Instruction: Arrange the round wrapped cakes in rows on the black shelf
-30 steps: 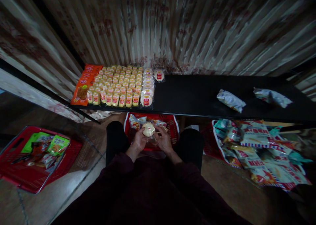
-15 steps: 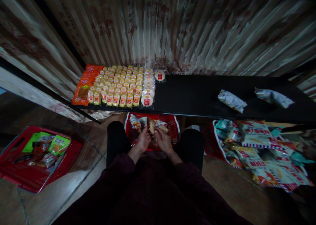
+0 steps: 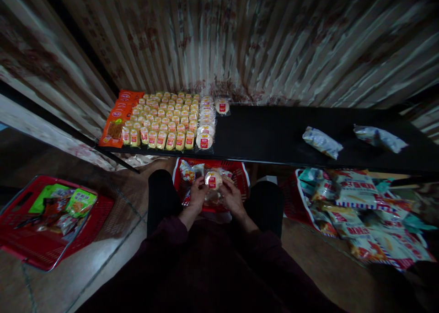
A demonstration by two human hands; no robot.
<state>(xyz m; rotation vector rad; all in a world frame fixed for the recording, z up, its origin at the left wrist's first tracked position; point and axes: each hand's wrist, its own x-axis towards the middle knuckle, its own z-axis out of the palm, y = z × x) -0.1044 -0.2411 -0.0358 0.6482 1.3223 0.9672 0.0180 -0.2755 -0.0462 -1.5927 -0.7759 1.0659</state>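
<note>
A round pale cake in clear wrap with a red label is held face up between both my hands, above the red basket between my knees. My left hand grips its left edge with curled fingers. My right hand grips the right edge the same way. More wrapped snacks lie in that basket under my hands. On the black shelf ahead, a column of the same round cakes stands beside rows of small yellow cakes.
Orange packets lie at the shelf's left end. One round cake sits at the shelf's back. Two pale bags lie on its right part. A red basket of green packets stands at left; a heap of striped bags at right.
The round cake was turned over in my hands: plain side up, then on edge, now red label up. Both hands shifted slightly to the right and forward.
</note>
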